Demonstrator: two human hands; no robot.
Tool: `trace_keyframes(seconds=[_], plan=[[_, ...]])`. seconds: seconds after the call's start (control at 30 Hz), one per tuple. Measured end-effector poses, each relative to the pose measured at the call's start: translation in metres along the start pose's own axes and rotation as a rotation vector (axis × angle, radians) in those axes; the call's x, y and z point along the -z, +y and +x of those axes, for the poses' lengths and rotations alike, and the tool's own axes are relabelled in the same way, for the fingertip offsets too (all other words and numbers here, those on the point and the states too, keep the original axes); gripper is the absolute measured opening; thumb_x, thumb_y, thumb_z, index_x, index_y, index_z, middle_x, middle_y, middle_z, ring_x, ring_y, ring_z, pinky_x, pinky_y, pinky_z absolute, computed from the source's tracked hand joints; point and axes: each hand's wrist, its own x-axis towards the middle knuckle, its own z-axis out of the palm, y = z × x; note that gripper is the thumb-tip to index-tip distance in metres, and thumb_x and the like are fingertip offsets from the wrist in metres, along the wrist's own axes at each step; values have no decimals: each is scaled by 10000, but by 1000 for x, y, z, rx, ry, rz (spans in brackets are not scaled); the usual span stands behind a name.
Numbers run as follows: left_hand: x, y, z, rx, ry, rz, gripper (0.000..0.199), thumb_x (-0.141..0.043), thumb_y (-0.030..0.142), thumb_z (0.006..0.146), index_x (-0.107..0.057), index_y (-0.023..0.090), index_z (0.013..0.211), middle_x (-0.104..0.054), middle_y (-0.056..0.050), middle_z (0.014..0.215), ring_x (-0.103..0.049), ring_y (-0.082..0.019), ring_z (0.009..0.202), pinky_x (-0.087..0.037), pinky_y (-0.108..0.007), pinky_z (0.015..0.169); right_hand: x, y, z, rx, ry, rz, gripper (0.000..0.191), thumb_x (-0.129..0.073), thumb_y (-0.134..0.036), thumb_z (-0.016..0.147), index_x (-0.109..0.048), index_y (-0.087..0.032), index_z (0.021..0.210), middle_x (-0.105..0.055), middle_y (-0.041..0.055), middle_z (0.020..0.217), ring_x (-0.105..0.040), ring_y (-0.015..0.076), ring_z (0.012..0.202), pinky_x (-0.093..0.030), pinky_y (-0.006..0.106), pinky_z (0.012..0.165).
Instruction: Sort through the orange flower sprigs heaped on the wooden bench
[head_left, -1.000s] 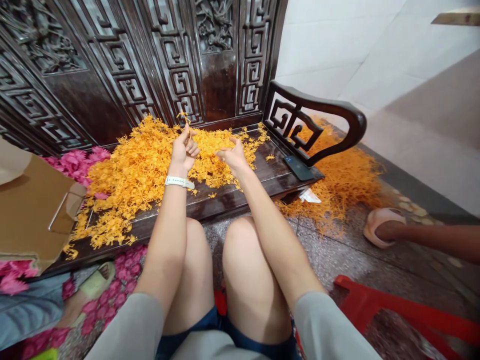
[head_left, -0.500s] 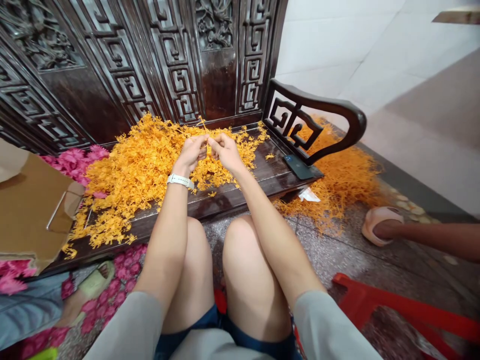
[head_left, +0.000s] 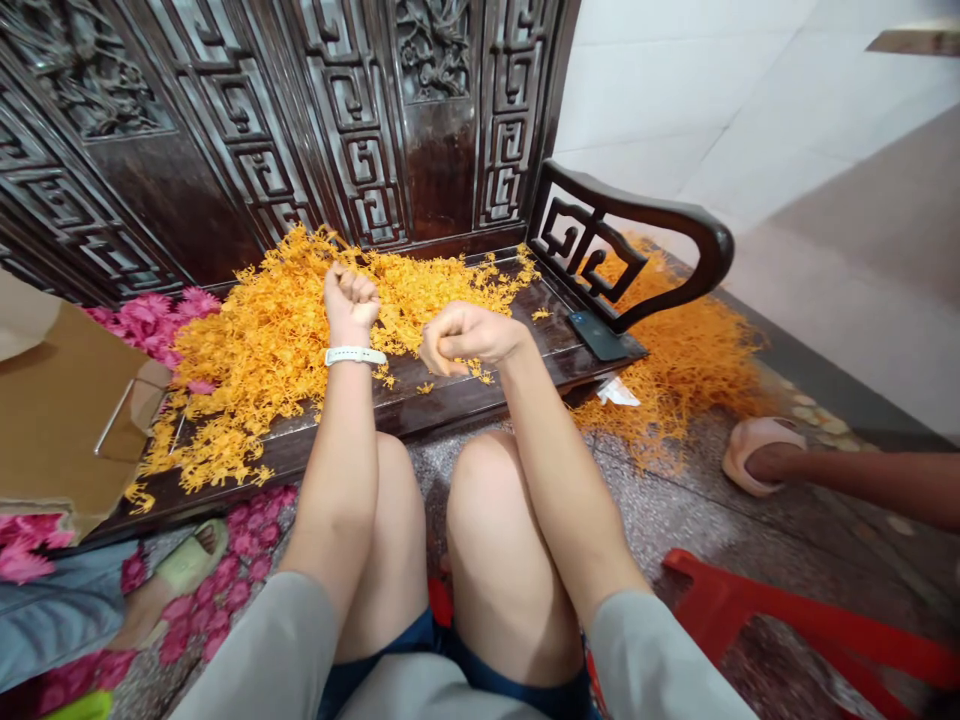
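On the bench (head_left: 559,345) lay the orange heap (head_left: 262,340); before it the left hand (head_left: 351,296) was fisted, the right hand (head_left: 472,333) curled; a wrist (head_left: 517,348) brushing it could have swept pieces (head_left: 424,388) off the edge; palms were hidden; whether either grip clamped anything I could not tell.

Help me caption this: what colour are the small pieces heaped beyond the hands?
The heaped pieces are yellow-orange, best seen in the head view.
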Motion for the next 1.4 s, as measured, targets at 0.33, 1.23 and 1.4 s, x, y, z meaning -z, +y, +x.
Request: trace_keyframes(seconds=[0.33, 1.23, 1.4], plan=[[-1, 27, -17, 14, -86, -201, 531, -303, 270, 1185, -223, 222, 662, -138, 72, 494, -167, -92, 416, -209, -196, 401, 36, 35, -12, -402, 1116, -491, 722, -637, -560, 1018, -520, -131, 1586, -525, 232, 1611, -623, 314, 1328, -552, 524, 1144], [-93, -40, -85, 487, -320, 526, 566, -1026, 482, 690, -650, 183, 990, -728, -62, 847, -687, -158, 693, -565, -274, 659, -10, -26, -50, -326, 1135, -384, 146, -637, -265, 910, -512, -223, 975, -595, -38, 787, -503, 117, 634, -413, 233, 582], [-100, -43, -63, 399, -288, 764, 584, -986, 39, 587, -637, 197, 1027, -746, -28, 829, -687, -154, 647, -526, -252, 596, 7, 5, -62, -353, 1213, -395, 266, -740, -311, 861, -501, -231, 947, -571, -51, 756, -516, 133, 670, -400, 242, 635]])
